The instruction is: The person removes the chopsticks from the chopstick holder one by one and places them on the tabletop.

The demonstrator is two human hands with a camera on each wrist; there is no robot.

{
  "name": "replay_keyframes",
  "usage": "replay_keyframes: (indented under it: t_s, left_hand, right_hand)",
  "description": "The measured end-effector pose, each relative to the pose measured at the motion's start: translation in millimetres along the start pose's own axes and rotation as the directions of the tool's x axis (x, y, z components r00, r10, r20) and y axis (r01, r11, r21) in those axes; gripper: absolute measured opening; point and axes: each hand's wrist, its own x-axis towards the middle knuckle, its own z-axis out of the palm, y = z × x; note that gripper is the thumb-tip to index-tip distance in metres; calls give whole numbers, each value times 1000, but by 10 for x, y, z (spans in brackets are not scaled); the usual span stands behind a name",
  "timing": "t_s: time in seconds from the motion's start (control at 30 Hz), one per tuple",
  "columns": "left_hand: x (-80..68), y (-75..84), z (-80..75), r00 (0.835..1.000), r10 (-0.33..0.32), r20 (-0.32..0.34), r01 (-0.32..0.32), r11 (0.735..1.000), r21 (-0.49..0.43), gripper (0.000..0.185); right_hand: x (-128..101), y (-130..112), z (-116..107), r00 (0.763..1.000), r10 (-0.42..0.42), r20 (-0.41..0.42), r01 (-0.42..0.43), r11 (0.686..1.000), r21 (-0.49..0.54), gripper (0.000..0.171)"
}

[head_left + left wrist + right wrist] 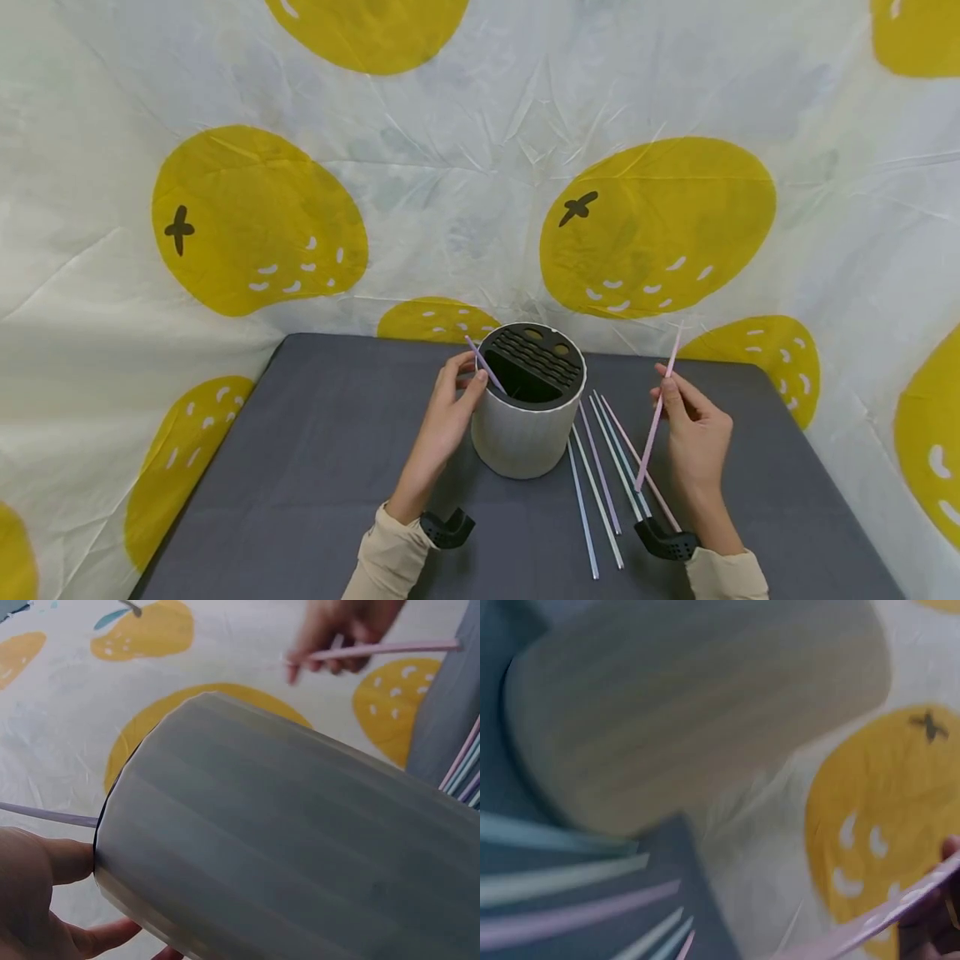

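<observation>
A pale grey cylindrical pen holder (519, 443) with a black slotted top (536, 357) stands upright on the table. My left hand (452, 400) grips its left side at the rim, thumb at the edge and fingers along the wall (285, 825). A purple straw (486, 365) leans out of the large front opening, beside that hand. To the right, my right hand (696, 425) pinches a pink straw (654, 433) and holds it raised at a slant. In the right wrist view only part of the pink straw (885, 913) and the fingertips show.
Several pastel straws (596, 492) in blue, white, purple and pink lie on the grey tablecloth (322, 467) between the pen holder and my right hand. Behind the table hangs a white cloth (465, 208) with yellow fruit prints. Black cameras sit on both wrists.
</observation>
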Motion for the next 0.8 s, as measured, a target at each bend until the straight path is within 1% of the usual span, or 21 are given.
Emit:
replay_keyframes:
  t_s: [0.07, 0.1, 0.17, 0.23, 0.3, 0.4, 0.47, 0.5, 0.6, 0.73, 0.8]
  left_hand:
    - [11, 9, 1, 1000, 0, 0, 0, 1000, -1, 51]
    - [15, 14, 2, 1000, -2, 0, 2, 1000, -3, 51]
    - [17, 18, 0, 1000, -8, 0, 8, 1000, -5, 51]
    - [10, 22, -1, 1000, -8, -1, 8, 1000, -9, 50]
    - [7, 16, 2, 1000, -12, 0, 12, 1000, -11, 50]
    - [1, 11, 0, 1000, -11, 0, 11, 1000, -9, 50]
    - [5, 1, 2, 1000, -13, 0, 13, 1000, -9, 51]
    - [6, -2, 2, 1000, -11, 0, 11, 1000, -9, 50]
    - [13, -8, 5, 1000, -6, -2, 6, 1000, -12, 51]
    - [11, 2, 2, 1000, -1, -5, 1, 1000, -14, 51]
    - [9, 3, 3, 1000, -4, -3, 4, 1000, -14, 51]
  right_hand:
    - [22, 109, -74, 997, 43, 58, -35, 991, -131, 28]
    - [35, 161, -111, 994, 61, 89, -43, 980, -192, 29]
    - [63, 243, -180, 984, 103, 147, -53, 950, -308, 31]
    - [89, 318, -248, 969, 140, 206, -44, 910, -412, 33]
    - [110, 393, -316, 953, 169, 252, -19, 862, -506, 36]
    - [132, 513, -394, 924, 211, 320, 29, 794, -607, 37]
    - [134, 598, -432, 905, 230, 358, 65, 756, -651, 36]
    - [132, 640, -444, 894, 239, 378, 82, 743, -664, 35]
    - [123, 743, -453, 864, 261, 430, 117, 727, -677, 34]
    - [91, 832, -423, 837, 293, 461, 133, 710, -692, 32]
    - [68, 860, -410, 830, 309, 464, 136, 695, -706, 31]
